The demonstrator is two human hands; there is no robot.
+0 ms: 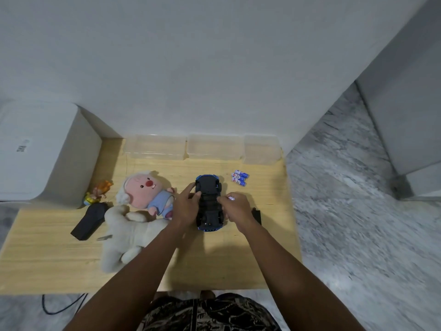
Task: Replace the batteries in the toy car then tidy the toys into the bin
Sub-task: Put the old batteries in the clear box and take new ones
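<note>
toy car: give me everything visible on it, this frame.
The toy car lies upside down on the wooden table, lengthwise away from the person. Its black plastic underside faces up, blue bodywork showing only at both ends; black wheels sit at the sides. The left hand grips its left flank. The right hand touches its right side, pinching something small, seemingly a battery. Whether the battery bay is open is unclear.

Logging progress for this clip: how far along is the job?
Done: the toy car lies flipped, and a black cover rests beside it. In hand: left hand steadies the car; right hand holds a battery. Left: more batteries, and the plush toys still sit outside the clear bins.
</note>
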